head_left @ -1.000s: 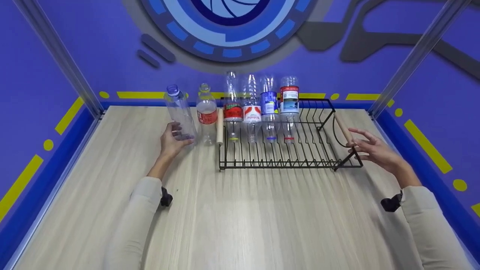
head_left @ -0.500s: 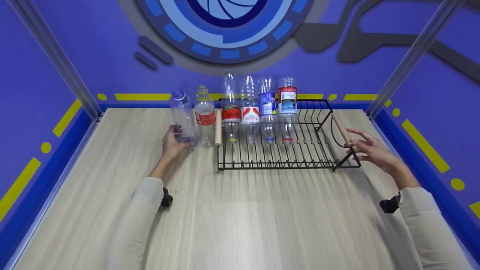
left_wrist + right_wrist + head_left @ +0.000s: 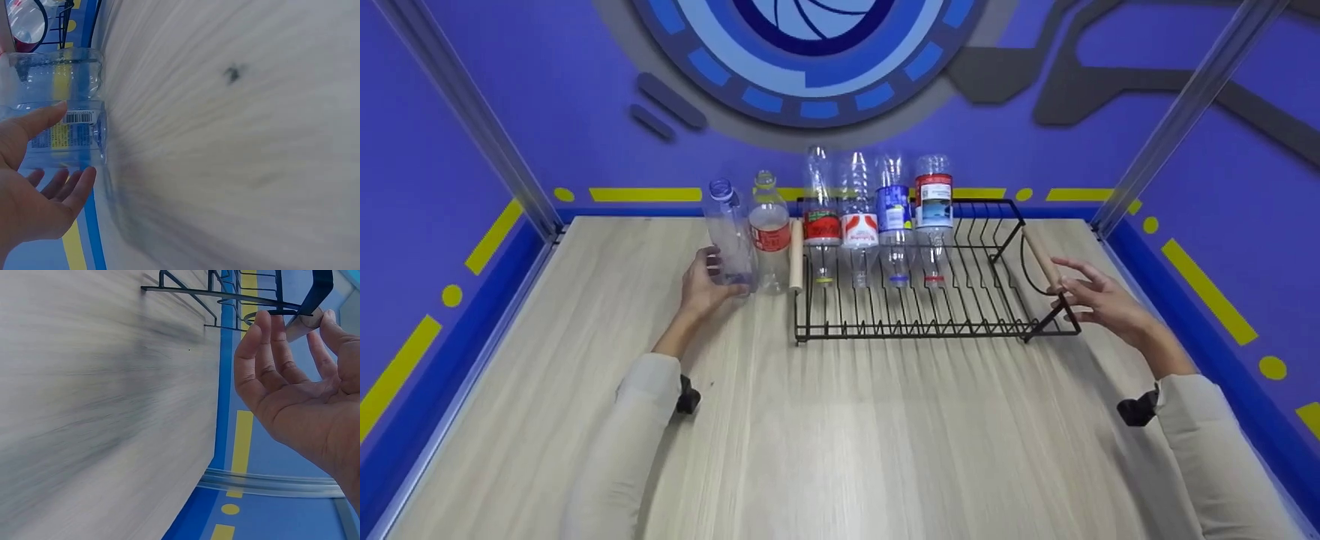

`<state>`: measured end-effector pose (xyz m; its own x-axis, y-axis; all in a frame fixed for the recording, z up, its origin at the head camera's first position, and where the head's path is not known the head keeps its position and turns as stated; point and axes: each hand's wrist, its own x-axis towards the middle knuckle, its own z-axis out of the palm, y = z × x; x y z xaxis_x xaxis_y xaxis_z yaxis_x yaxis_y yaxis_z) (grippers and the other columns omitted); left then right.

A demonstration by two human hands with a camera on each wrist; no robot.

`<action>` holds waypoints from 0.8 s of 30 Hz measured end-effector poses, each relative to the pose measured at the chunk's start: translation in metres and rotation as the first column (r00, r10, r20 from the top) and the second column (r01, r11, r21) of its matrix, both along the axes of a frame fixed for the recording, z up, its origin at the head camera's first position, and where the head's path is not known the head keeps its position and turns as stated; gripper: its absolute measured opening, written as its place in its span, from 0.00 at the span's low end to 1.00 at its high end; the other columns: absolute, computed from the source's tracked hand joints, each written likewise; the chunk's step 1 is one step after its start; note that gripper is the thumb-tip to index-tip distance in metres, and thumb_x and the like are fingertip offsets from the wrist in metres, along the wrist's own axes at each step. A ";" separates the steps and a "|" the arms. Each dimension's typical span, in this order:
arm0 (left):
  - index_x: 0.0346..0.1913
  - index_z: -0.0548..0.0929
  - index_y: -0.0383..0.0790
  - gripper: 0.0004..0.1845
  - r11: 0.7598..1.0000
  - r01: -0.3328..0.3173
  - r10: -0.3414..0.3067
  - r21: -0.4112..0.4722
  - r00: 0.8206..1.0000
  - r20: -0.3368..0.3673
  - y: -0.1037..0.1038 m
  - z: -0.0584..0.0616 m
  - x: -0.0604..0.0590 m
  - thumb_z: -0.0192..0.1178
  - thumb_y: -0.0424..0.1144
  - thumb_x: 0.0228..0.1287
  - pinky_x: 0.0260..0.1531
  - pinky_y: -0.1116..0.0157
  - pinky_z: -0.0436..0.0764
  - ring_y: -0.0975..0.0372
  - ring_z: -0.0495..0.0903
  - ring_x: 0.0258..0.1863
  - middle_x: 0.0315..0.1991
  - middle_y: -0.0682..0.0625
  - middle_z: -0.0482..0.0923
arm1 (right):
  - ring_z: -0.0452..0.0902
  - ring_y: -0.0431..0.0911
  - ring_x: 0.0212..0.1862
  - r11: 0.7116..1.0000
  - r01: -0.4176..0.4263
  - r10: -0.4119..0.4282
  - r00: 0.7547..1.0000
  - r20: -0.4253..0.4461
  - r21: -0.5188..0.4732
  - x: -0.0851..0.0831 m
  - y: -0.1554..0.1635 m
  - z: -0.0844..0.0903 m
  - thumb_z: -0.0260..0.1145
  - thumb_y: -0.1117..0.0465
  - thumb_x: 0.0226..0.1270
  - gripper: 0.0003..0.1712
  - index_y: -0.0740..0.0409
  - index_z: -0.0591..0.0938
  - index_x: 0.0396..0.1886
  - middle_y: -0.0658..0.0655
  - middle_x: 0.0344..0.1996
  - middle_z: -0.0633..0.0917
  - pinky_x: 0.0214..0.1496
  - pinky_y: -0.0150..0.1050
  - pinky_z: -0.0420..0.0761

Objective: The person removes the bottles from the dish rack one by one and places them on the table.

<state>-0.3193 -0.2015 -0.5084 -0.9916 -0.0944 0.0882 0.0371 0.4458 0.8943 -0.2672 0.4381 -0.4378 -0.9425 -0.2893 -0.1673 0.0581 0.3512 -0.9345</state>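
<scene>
Four clear plastic bottles (image 3: 877, 214) stand upside down in black wire rack (image 3: 930, 300); left hand (image 3: 701, 281) loosely cups an unlabelled bottle (image 3: 730, 236), right hand (image 3: 1102, 300) spread, holding nothing

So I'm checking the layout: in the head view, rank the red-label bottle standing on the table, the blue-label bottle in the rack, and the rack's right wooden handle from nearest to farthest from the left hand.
1. Red-label bottle, on the table just right of the left hand.
2. Blue-label bottle, upside down in the rack, mid-row.
3. Right wooden handle, at the rack's far right end, beside the right hand.
</scene>
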 end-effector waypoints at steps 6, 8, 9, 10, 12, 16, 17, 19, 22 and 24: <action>0.73 0.62 0.30 0.43 0.999 0.008 -0.007 -0.034 0.999 0.033 -0.009 0.009 0.017 0.74 0.31 0.56 0.68 0.46 0.72 0.39 0.73 0.65 0.66 0.30 0.70 | 0.83 0.37 0.50 1.000 -0.009 0.009 1.000 0.006 -0.021 0.001 0.000 0.000 0.50 0.52 0.84 0.30 0.43 0.59 0.81 0.40 0.52 0.82 0.49 0.36 0.85; 0.73 0.63 0.32 0.42 1.000 0.008 -0.006 -0.030 0.998 0.061 -0.012 0.012 0.025 0.73 0.33 0.59 0.65 0.46 0.75 0.40 0.73 0.65 0.66 0.31 0.71 | 0.83 0.36 0.50 1.000 -0.009 0.009 1.000 0.007 -0.027 0.000 0.000 0.000 0.50 0.52 0.84 0.30 0.43 0.59 0.81 0.39 0.52 0.82 0.49 0.35 0.85; 0.73 0.63 0.32 0.41 1.000 0.008 -0.006 -0.024 0.997 0.076 -0.013 0.013 0.029 0.72 0.34 0.60 0.63 0.46 0.77 0.40 0.73 0.65 0.66 0.31 0.71 | 0.83 0.35 0.50 1.000 -0.010 0.010 1.000 0.007 -0.026 0.000 0.000 0.000 0.50 0.52 0.84 0.30 0.43 0.59 0.81 0.38 0.52 0.82 0.49 0.35 0.85; 0.73 0.64 0.32 0.40 1.000 0.008 -0.007 -0.016 0.996 0.089 -0.014 0.014 0.032 0.72 0.35 0.61 0.60 0.47 0.79 0.41 0.74 0.64 0.66 0.31 0.71 | 0.83 0.34 0.50 1.000 -0.010 0.010 1.000 0.006 -0.024 0.000 0.000 0.000 0.50 0.52 0.84 0.30 0.43 0.59 0.81 0.37 0.52 0.82 0.49 0.35 0.85; 0.71 0.66 0.32 0.36 1.000 0.013 -0.013 0.002 0.993 0.113 -0.016 0.017 0.039 0.70 0.37 0.63 0.53 0.54 0.82 0.42 0.75 0.63 0.65 0.32 0.72 | 0.83 0.33 0.51 1.000 -0.011 0.012 1.000 0.006 -0.024 0.000 0.000 0.000 0.50 0.52 0.84 0.30 0.43 0.59 0.81 0.36 0.52 0.82 0.49 0.35 0.85; 0.66 0.71 0.29 0.29 0.998 0.052 -0.055 0.027 0.992 0.110 -0.015 0.021 0.052 0.67 0.36 0.67 0.43 0.71 0.79 0.46 0.79 0.58 0.61 0.32 0.77 | 0.83 0.32 0.51 1.000 -0.014 0.014 1.000 0.003 -0.020 0.000 0.000 -0.001 0.50 0.51 0.84 0.31 0.43 0.58 0.81 0.36 0.53 0.81 0.49 0.34 0.86; 0.65 0.73 0.28 0.27 0.997 0.068 -0.070 0.027 0.993 0.098 -0.014 0.021 0.054 0.66 0.35 0.67 0.41 0.74 0.78 0.46 0.80 0.56 0.59 0.32 0.78 | 0.83 0.32 0.52 1.000 -0.014 0.014 1.000 0.004 -0.021 0.000 0.000 -0.001 0.50 0.51 0.84 0.31 0.43 0.58 0.81 0.36 0.53 0.81 0.49 0.34 0.85; 0.62 0.74 0.27 0.24 0.994 0.103 -0.105 0.023 0.992 0.073 -0.011 0.022 0.057 0.66 0.33 0.67 0.39 0.77 0.76 0.49 0.81 0.51 0.56 0.31 0.80 | 0.83 0.32 0.52 1.000 -0.015 0.016 1.000 0.003 -0.020 0.000 0.000 -0.001 0.49 0.51 0.84 0.31 0.43 0.58 0.81 0.36 0.53 0.81 0.49 0.34 0.85; 0.61 0.76 0.26 0.22 0.987 0.158 -0.159 0.024 0.986 0.057 -0.006 0.023 0.062 0.66 0.33 0.67 0.37 0.77 0.77 0.52 0.82 0.47 0.54 0.31 0.81 | 0.82 0.31 0.52 1.000 -0.015 0.015 1.000 0.005 -0.020 0.001 0.000 -0.001 0.49 0.51 0.84 0.31 0.43 0.57 0.82 0.37 0.53 0.80 0.50 0.34 0.85; 0.62 0.75 0.27 0.23 0.981 0.188 -0.190 0.046 0.980 0.063 -0.001 0.024 0.064 0.67 0.33 0.67 0.36 0.76 0.78 0.54 0.81 0.45 0.54 0.31 0.81 | 0.82 0.31 0.52 1.000 -0.015 0.015 1.000 0.006 -0.022 0.001 0.000 -0.001 0.49 0.51 0.84 0.31 0.43 0.57 0.82 0.37 0.53 0.80 0.50 0.34 0.85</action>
<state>-0.2553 -0.2030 -0.4841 -0.9954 0.0931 0.0207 0.0565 0.4003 0.9146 -0.2665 0.4380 -0.4390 -0.9370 -0.3069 -0.1671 0.0593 0.3317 -0.9415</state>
